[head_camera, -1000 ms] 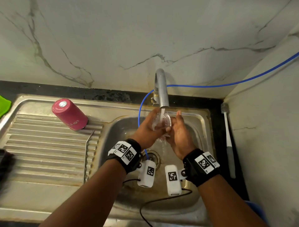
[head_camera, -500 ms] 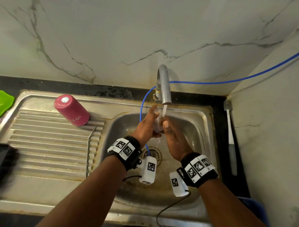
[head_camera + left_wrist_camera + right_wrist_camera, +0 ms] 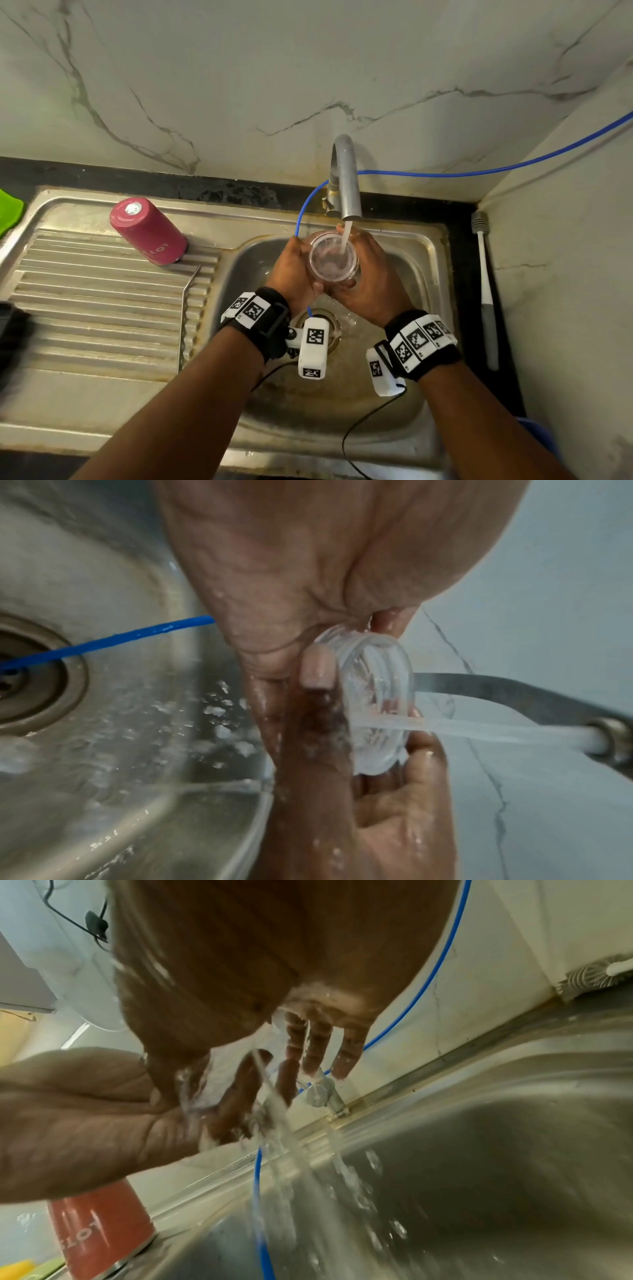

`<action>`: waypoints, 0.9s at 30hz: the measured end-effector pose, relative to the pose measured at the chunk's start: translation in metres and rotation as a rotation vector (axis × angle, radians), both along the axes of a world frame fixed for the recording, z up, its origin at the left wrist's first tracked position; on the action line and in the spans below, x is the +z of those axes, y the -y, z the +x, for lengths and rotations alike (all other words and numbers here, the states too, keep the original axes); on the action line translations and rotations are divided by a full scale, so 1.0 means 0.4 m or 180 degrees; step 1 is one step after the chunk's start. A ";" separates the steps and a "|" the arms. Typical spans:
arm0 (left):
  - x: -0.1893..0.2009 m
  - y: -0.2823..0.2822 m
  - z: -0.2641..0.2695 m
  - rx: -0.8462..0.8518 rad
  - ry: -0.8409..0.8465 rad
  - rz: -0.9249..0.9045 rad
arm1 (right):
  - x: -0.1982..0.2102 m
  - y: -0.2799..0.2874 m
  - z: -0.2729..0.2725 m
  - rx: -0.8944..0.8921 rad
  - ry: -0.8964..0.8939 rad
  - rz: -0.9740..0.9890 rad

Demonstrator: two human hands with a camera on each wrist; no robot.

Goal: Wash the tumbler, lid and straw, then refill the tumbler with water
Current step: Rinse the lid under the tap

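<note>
A clear round lid (image 3: 332, 262) sits face up under the tap's (image 3: 346, 181) running stream, over the sink basin (image 3: 260, 260). My left hand (image 3: 294, 270) grips its left edge and my right hand (image 3: 373, 277) grips its right edge. In the left wrist view the lid (image 3: 377, 696) shows edge-on with water hitting it and a right thumb on its rim. The pink tumbler (image 3: 147, 231) stands upside down on the drainboard (image 3: 85, 308), also in the right wrist view as the tumbler (image 3: 103, 1229). A thin metal straw (image 3: 190, 284) lies at the drainboard's right edge.
A blue hose (image 3: 479, 171) runs along the wall and down into the drain (image 3: 320, 318). A white bottle brush (image 3: 484, 291) lies on the black counter at the right. A green item (image 3: 10, 210) and a dark object (image 3: 13, 339) sit at the left edge.
The lid has turned from edge-on between my hands to face up under the stream. Both hands keep hold of it over the basin.
</note>
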State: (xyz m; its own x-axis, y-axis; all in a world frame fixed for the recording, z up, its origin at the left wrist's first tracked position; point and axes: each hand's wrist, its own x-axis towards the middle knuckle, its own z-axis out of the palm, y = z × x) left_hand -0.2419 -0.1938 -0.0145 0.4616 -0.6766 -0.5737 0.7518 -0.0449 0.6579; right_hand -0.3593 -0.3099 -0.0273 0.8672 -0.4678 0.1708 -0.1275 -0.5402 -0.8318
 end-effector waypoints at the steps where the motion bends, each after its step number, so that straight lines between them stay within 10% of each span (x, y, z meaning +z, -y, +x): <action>1: -0.004 0.000 -0.002 -0.0051 -0.0035 -0.0024 | 0.000 0.002 0.003 0.0008 0.0012 -0.0013; 20: -0.038 -0.041 0.006 -0.0325 0.0311 0.0588 | -0.004 0.022 0.037 -0.0449 -0.0458 0.0300; 27: -0.038 -0.038 -0.004 -0.0605 0.1066 0.0548 | 0.017 -0.017 0.048 -0.0555 -0.1435 0.3037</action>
